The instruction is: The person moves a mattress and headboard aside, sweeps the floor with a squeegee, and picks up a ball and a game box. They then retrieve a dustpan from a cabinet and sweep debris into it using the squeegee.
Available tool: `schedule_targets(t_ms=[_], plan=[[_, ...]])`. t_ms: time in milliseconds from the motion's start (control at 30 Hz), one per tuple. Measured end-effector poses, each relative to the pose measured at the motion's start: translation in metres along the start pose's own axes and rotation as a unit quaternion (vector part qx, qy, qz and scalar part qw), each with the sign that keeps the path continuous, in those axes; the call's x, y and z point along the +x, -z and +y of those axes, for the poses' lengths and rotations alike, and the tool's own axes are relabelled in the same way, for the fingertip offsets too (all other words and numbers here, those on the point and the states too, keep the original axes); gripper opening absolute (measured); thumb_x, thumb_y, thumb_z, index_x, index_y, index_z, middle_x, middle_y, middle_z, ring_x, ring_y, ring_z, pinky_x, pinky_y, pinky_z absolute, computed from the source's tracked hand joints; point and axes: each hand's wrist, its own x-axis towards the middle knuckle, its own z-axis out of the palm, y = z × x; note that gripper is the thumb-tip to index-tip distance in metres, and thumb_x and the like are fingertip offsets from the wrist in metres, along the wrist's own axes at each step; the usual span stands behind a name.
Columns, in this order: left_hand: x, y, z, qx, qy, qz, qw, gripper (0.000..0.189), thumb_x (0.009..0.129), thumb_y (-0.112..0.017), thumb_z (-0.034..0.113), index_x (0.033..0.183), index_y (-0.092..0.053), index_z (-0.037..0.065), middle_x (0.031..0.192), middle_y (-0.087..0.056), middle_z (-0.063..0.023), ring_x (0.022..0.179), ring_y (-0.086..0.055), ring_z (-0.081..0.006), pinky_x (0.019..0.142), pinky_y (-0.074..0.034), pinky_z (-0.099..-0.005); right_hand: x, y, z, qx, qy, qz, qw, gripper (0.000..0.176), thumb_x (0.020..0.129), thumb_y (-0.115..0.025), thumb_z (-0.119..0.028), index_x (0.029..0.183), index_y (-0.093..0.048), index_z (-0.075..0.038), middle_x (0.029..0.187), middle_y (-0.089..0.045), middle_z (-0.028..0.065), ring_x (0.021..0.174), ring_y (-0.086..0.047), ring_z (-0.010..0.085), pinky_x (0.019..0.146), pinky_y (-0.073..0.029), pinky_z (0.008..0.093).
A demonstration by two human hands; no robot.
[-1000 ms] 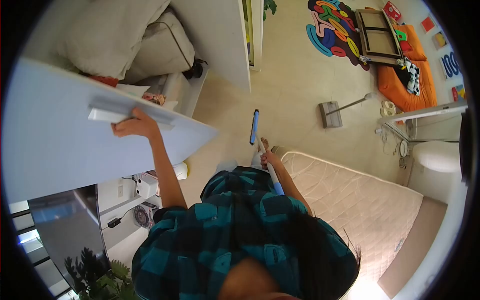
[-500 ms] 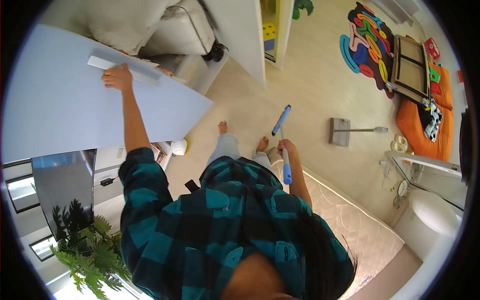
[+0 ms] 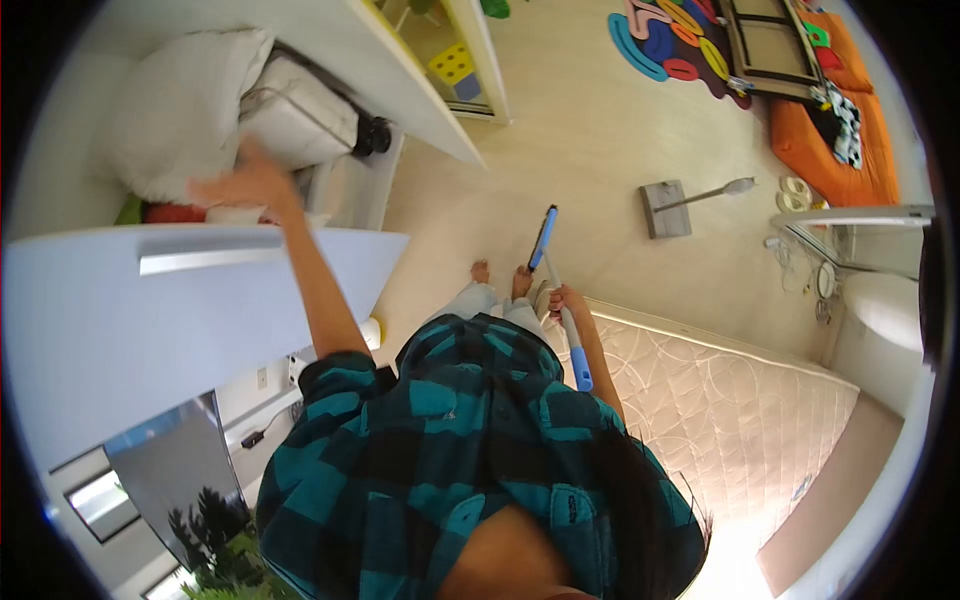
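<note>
Gripping the broom (image 3: pixel 574 338), well apart from the cabinet door (image 3: pixel 200 330), is the right hand (image 3: pixel 568 302); the left hand (image 3: pixel 245 190) (blurred, fingers spread, released) hovers above that door's edge, with clear floor (image 3: pixel 440 225) beyond its corner

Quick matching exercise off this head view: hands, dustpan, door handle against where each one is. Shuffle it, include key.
Column 1
1. Left hand
2. Right hand
3. Dustpan
4. Door handle

Column 2
A. On the bare floor
B. Mounted on the cabinet door, gripped by neither hand
C. Motion-blurred, in front of the open cabinet
D. Fingers closed around the broom

Pairs: 1-C, 2-D, 3-A, 4-B
</note>
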Motion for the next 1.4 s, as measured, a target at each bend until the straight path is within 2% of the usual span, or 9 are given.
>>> schedule_targets(t_ms=[200,433,567,700,1000,1200,1233,1333,1400], plan=[[0.013,-0.096,0.215,-0.33,0.057,-0.114,0.935,0.093,0.059,-0.07,0.017,0.124,-0.009,-0.009,0.126,-0.018,-0.0238,0.114,-0.025,-0.0377,0.091,-0.029,-0.0436,-0.002,-0.005,-0.011,0.041,0.005,-0.001,0.999,0.019,0.08,-0.039,-0.015,0.061,-0.035,-0.012,0.045,-0.032,-0.0041,0.035,-0.033,0.007,0.032,-0.024,0.0212],[-0.005,-0.143,0.119,-0.402,0.053,-0.025,0.914,0.087,0.057,-0.072,0.036,0.119,-0.029,-0.008,0.103,-0.044,-0.023,0.096,-0.044,-0.0305,0.083,-0.037,-0.0396,-0.007,0.004,-0.033,0.091,0.011,0.024,0.996,0.025,0.078,-0.04,-0.015,0.054,-0.033,-0.015,0.042,-0.033,-0.0063,0.034,-0.032,0.0058,0.032,-0.026,0.0212],[-0.004,-0.146,-0.079,0.387,-0.224,0.091,0.89,0.053,0.084,-0.028,0.048,0.118,-0.038,0.009,0.097,-0.051,-0.0224,0.076,-0.05,-0.027,0.06,-0.038,-0.0388,0.013,0.049,-0.038,0.221,0.037,-0.006,0.975,0.021,0.077,-0.039,-0.011,0.056,-0.037,-0.015,0.043,-0.036,-0.0047,0.034,-0.036,0.0058,0.03,-0.032,0.0242],[-0.077,-0.139,0.046,-0.092,-0.153,-0.078,0.981,0.06,0.075,-0.041,0.042,0.121,-0.027,0.006,0.107,-0.039,-0.0221,0.089,-0.039,-0.0279,0.071,-0.032,-0.0384,0.007,0.06,-0.045,0.269,0.108,0.059,0.955,0.019,0.076,-0.042,-0.013,0.058,-0.038,-0.013,0.045,-0.039,-0.0045,0.035,-0.038,0.0056,0.029,-0.034,0.0237],[-0.405,0.006,0.537,-0.615,-0.427,-0.616,0.245,0.102,0.056,-0.07,0.029,0.127,-0.003,0.0,0.129,-0.013,-0.0214,0.118,-0.012,-0.0299,0.095,-0.016,-0.0376,0.012,0.039,-0.058,0.448,0.233,0.215,0.836,0.007,0.077,-0.042,-0.01,0.073,-0.044,-0.005,0.048,-0.042,0.0017,0.038,-0.043,0.0126,0.03,-0.034,0.0273],[-0.583,0.04,0.586,-0.504,-0.447,-0.717,0.179,0.124,0.038,-0.08,0.038,0.128,-0.005,-0.003,0.132,-0.006,-0.0253,0.124,-0.007,-0.0326,0.1,-0.013,-0.0425,0.041,-0.021,0.001,0.499,0.296,0.343,0.739,0.023,0.078,-0.044,-0.01,0.099,-0.044,-0.005,0.055,-0.05,0.0076,0.038,-0.045,0.0133,0.034,-0.038,0.0259],[-0.626,0.043,0.611,-0.639,-0.549,-0.481,0.244,0.114,0.043,-0.079,0.037,0.128,-0.012,0.001,0.131,-0.01,-0.025,0.121,-0.018,-0.034,0.097,-0.022,-0.0457,0.043,-0.039,0.003,0.495,0.27,0.375,0.736,0.029,0.077,-0.046,-0.011,0.106,-0.043,-0.005,0.056,-0.051,0.008,0.038,-0.045,0.0128,0.034,-0.038,0.0254],[-0.623,0.111,0.626,-0.542,-0.025,-0.839,-0.047,0.06,0.069,-0.064,0.037,0.105,-0.041,-0.006,0.103,-0.047,-0.0184,0.094,-0.045,-0.0257,0.08,-0.04,-0.0378,0.063,-0.088,0.026,0.605,0.261,0.327,0.677,0.052,0.071,-0.052,-0.008,0.12,-0.037,-0.012,0.055,-0.05,0.0057,0.038,-0.044,0.0109,0.034,-0.037,0.0244],[-0.609,0.129,0.616,-0.48,-0.121,-0.866,0.066,0.04,0.079,-0.054,0.033,0.09,-0.048,-0.005,0.083,-0.054,-0.0146,0.074,-0.05,-0.0206,0.065,-0.043,-0.0308,0.081,-0.104,0.032,0.616,0.232,0.322,0.681,0.061,0.069,-0.051,-0.006,0.126,-0.03,-0.012,0.054,-0.048,0.0039,0.037,-0.042,0.0095,0.033,-0.036,0.0234]])
